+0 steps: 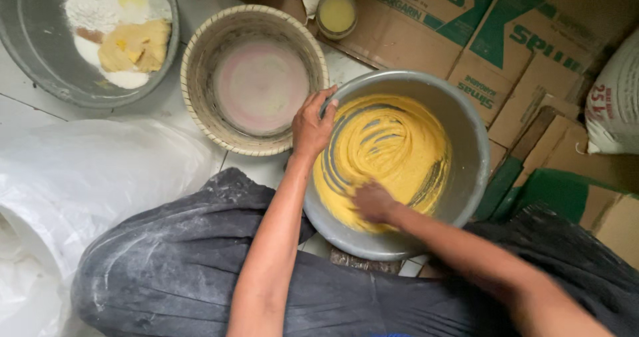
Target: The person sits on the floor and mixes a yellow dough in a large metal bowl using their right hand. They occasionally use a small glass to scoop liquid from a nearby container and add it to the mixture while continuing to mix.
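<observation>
At the centre right of the frame sits a grey metal bowl (466,137) smeared with thick yellow batter (393,144), streaked in curved furrows. The left hand (311,125) is clamped on its rim; the right hand (374,202) is blurred down in the batter, and whether it is cupped or flat cannot be told. The slick batter could slop over the rim, or the bowl could slide on the tiled floor (20,110) if that hold slackens. A ribbed woven basket (200,64) touches the bowl's left side.

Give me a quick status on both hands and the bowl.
Left hand grips the rim of the grey bowl. Right hand bare in the yellow batter, blurred. Woven basket touching the bowl's left side.
</observation>
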